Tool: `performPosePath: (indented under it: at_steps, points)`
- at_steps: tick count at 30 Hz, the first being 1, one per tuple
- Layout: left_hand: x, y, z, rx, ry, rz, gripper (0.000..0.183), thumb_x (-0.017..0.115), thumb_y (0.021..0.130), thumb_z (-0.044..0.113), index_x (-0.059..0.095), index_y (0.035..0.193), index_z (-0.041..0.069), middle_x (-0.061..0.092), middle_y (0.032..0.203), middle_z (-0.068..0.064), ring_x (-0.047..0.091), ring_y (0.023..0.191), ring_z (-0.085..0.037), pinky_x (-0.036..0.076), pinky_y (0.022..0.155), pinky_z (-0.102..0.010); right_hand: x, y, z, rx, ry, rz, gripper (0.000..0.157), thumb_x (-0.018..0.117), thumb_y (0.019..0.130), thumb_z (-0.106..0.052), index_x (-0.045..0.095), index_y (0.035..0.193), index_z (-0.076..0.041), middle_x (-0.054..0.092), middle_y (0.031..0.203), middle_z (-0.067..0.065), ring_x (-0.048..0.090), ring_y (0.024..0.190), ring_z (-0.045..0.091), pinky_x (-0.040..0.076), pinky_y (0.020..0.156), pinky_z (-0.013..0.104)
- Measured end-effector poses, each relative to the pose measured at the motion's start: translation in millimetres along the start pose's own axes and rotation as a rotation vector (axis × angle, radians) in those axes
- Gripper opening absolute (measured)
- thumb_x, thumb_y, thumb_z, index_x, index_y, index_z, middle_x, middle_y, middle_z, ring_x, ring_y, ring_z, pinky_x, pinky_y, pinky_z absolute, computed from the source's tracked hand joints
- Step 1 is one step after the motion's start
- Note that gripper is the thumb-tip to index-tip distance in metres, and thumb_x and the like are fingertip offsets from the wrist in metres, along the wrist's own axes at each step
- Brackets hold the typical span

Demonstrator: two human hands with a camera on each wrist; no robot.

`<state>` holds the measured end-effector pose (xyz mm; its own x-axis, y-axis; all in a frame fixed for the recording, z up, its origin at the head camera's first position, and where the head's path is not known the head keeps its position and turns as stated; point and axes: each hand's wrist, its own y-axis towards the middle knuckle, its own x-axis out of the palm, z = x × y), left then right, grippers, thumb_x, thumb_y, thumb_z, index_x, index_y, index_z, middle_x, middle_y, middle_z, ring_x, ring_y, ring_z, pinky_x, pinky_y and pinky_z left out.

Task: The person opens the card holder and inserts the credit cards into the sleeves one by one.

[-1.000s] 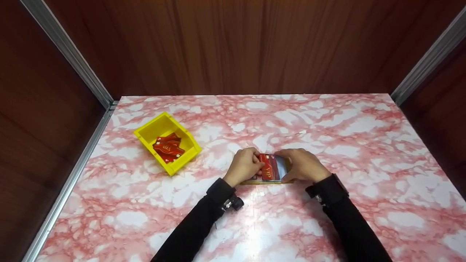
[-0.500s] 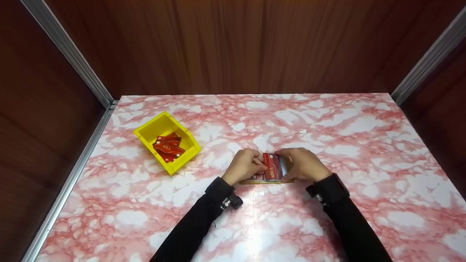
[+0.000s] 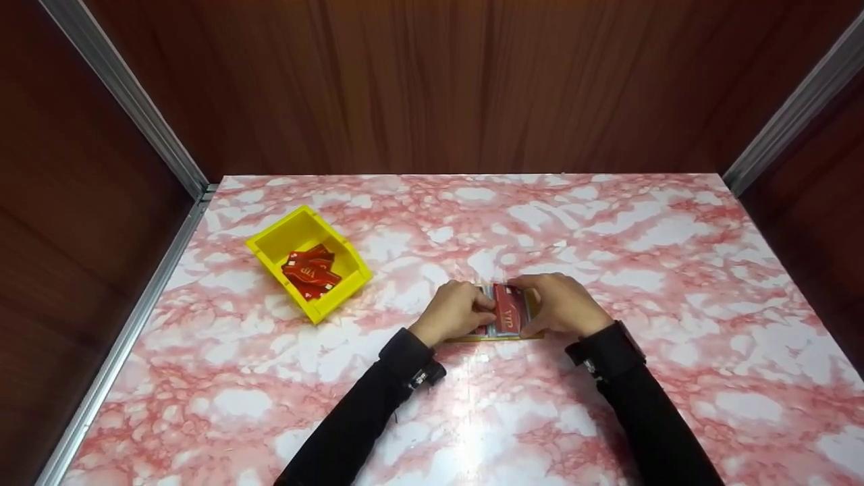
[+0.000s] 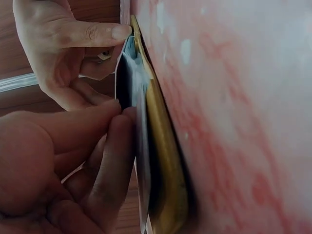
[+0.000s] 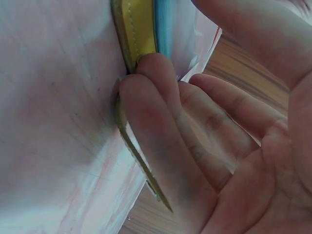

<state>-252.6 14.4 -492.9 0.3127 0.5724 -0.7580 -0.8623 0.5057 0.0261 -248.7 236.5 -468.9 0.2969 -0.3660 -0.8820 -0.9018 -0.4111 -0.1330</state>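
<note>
A red VIP card (image 3: 509,310) lies in a clear sleeve of a small yellow card holder (image 3: 496,339) on the table. My left hand (image 3: 451,312) pinches the card's left edge between thumb and fingers; the left wrist view shows the fingertips (image 4: 115,113) at the card's edge, just above the holder's yellow cover (image 4: 163,141). From the other side, my right hand (image 3: 565,305) grips the holder's right end, thumb and fingers spread over its near and far edges. In the right wrist view its fingers hide part of the stitched yellow cover (image 5: 138,29).
A yellow bin (image 3: 344,297) with several red VIP cards (image 3: 310,271) stands tilted to the left on the pink marbled table (image 3: 607,418). A dark wood panel (image 3: 466,88) rises behind the table, with metal-framed panels at both sides.
The red card has slid rightward into the sleeve, and the left hand has followed it slightly right. The right hand stays in place on the holder.
</note>
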Motion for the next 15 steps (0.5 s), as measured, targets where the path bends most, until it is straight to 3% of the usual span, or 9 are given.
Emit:
performPosePath:
  at_steps: [8, 15]
  points:
    - [-1.9, -1.2, -1.3, 0.054, 0.022, -0.021, 0.029, 0.085, 0.085, 0.019, 0.081, 0.112, 0.011, 0.080, 0.103, -0.002, 0.076, 0.098, -0.020, 0.057, 0.090, -0.032, 1.5, 0.2, -0.4, -0.013, -0.045, 0.001, 0.094, 0.099, 0.063, -0.021, 0.058, 0.147, -0.013, 0.065, 0.141, 0.014, 0.063, 0.122, 0.039, 0.052, 0.097, 0.059]
    - [-2.6, 0.9, -4.8, 0.023, -0.040, -0.066, 0.043, 0.092, 0.075, 0.014, 0.079, 0.116, 0.007, 0.081, 0.095, 0.001, 0.077, 0.086, -0.012, 0.056, 0.081, -0.021, 3.2, 1.6, -2.0, -0.040, -0.091, -0.006, 0.103, 0.101, 0.061, -0.028, 0.054, 0.151, -0.017, 0.065, 0.141, 0.011, 0.064, 0.120, 0.039, 0.054, 0.092, 0.059]
